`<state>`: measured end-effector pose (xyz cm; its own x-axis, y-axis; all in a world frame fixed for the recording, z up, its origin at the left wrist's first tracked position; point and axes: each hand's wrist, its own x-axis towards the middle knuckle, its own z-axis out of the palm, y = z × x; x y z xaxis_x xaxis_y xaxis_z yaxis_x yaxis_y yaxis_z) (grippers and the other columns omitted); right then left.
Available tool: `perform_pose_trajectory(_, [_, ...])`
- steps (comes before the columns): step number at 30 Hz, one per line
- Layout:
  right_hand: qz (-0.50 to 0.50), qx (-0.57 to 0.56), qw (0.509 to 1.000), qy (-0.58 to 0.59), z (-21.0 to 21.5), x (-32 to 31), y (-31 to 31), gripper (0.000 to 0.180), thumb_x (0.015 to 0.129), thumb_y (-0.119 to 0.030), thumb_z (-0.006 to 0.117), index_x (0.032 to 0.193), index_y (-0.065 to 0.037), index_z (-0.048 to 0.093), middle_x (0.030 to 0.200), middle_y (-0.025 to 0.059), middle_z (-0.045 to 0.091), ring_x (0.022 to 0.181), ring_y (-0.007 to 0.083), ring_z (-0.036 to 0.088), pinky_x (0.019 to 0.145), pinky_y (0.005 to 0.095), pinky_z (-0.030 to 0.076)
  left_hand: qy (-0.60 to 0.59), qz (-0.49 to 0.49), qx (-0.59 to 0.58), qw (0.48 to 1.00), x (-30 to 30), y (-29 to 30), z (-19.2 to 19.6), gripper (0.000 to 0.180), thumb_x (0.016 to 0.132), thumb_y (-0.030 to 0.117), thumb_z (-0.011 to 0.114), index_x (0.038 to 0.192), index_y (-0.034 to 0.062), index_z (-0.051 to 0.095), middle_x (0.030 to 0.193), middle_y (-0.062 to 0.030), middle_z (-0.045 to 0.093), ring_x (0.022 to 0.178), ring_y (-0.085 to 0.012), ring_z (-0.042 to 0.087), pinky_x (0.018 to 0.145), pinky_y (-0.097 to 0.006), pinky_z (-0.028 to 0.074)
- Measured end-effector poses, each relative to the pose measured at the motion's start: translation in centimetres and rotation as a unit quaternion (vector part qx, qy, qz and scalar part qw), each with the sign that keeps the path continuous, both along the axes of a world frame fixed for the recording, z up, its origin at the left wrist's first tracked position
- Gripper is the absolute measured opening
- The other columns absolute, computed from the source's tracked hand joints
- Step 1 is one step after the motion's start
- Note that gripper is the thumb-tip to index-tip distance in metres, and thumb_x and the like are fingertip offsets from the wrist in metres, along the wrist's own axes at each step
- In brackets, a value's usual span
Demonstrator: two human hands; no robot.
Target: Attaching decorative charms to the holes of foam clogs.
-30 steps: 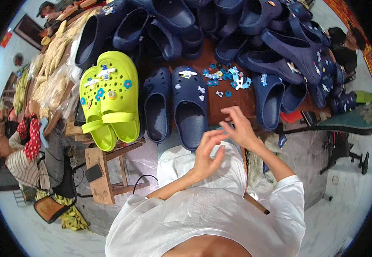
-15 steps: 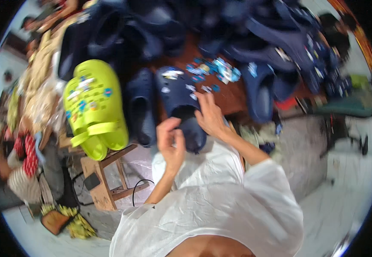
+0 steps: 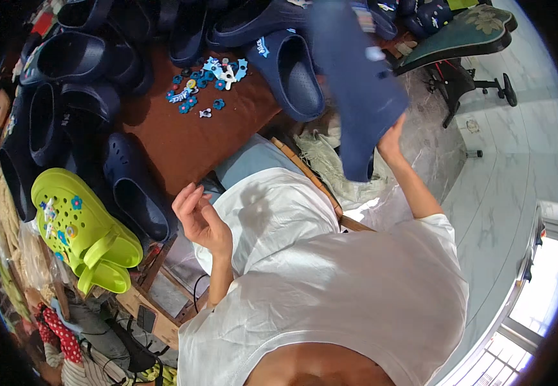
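Observation:
On the right, my right hand (image 3: 391, 140) grips a navy clog (image 3: 359, 83) by its heel end and holds it up, toe away from me; motion blurs it. My left hand (image 3: 203, 220) hovers over my lap, fingers loosely bent and apart, with nothing in it. Small shoe charms (image 3: 218, 83) in blue, white and yellow lie scattered on the brown tabletop (image 3: 170, 145). Past them to the right sits a navy clog (image 3: 295, 74) with a light-blue charm. A single navy clog (image 3: 134, 186) rests at the table's left, nearest my left hand.
A lime-green pair of clogs (image 3: 76, 225) with charms stands at the left edge. More navy clogs (image 3: 70, 55) crowd the far and left sides. A green padded seat (image 3: 459, 42) on a black base is at the far right. A wooden stool (image 3: 157, 321) stands below left.
My right hand has lifted the navy clog off the table and swung it right. My left hand has come away from that clog. The view has turned to the right.

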<state>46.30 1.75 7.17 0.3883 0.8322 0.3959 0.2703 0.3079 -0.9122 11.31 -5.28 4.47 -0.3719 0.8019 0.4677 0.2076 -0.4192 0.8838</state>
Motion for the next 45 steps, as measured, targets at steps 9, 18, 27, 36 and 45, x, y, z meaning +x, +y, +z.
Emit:
perform_pose_trajectory(9, [-0.521,-0.342,0.756,-0.198,-21.7,18.8,-5.6,0.041,0.086,-0.015,0.059,0.116,0.008,0.044,0.120,0.0321,0.047,0.106,0.0477,0.055,0.094,0.0484,0.045,0.015,-0.034,-0.071,0.997,-0.5,-0.7,-2.2,0.025,0.090,-0.009,0.044,0.108,-0.0007,0.060,0.120,-0.0125,0.053,0.099,-0.0146,0.057,0.079,-0.026,0.051])
perform_pose_trajectory(18, [-0.457,-0.563,0.634,-0.268,-35.2,20.1,-7.5,0.041,0.086,-0.022,0.059,0.114,0.004,0.044,0.116,0.0247,0.050,0.097,0.0379,0.064,0.080,0.0455,0.055,0.023,0.003,-0.103,0.994,-1.4,-1.7,-3.2,0.024,0.091,-0.008,0.045,0.107,0.0003,0.060,0.119,-0.0109,0.054,0.099,-0.0145,0.058,0.080,-0.025,0.050])
perform_pose_trajectory(27, [0.156,-0.747,0.619,-0.188,-43.5,18.1,-9.3,0.034,0.091,-0.030,0.049,0.072,-0.007,0.066,0.066,0.0091,0.065,0.047,0.0236,0.060,0.046,0.0456,0.052,0.010,-0.005,-0.127,0.992,-1.0,-1.4,-3.3,0.025,0.088,-0.009,0.046,0.103,-0.0002,0.063,0.116,-0.0127,0.054,0.099,-0.0163,0.057,0.074,-0.025,0.051])
perform_pose_trajectory(36, [0.008,-0.551,0.822,-0.147,-30.7,16.9,-6.3,0.013,0.082,-0.020,0.059,0.085,-0.011,0.068,0.071,0.0030,0.066,0.061,0.0160,0.064,0.052,0.0359,0.049,0.017,0.005,-0.091,0.996,-2.0,-0.6,-3.1,0.026,0.089,-0.010,0.043,0.106,-0.0020,0.061,0.119,-0.0127,0.055,0.101,-0.0154,0.058,0.078,-0.025,0.051])
perform_pose_trajectory(45, [0.410,-0.389,0.738,-0.369,-3.6,-5.3,-3.1,0.021,0.082,-0.024,0.057,0.086,-0.007,0.067,0.085,0.0181,0.067,0.085,0.0374,0.064,0.073,0.0447,0.049,0.018,0.058,-0.046,0.997,-4.0,-0.1,-1.4,0.027,0.088,-0.011,0.044,0.106,-0.0016,0.062,0.117,-0.0149,0.055,0.101,-0.0176,0.058,0.079,-0.026,0.052])
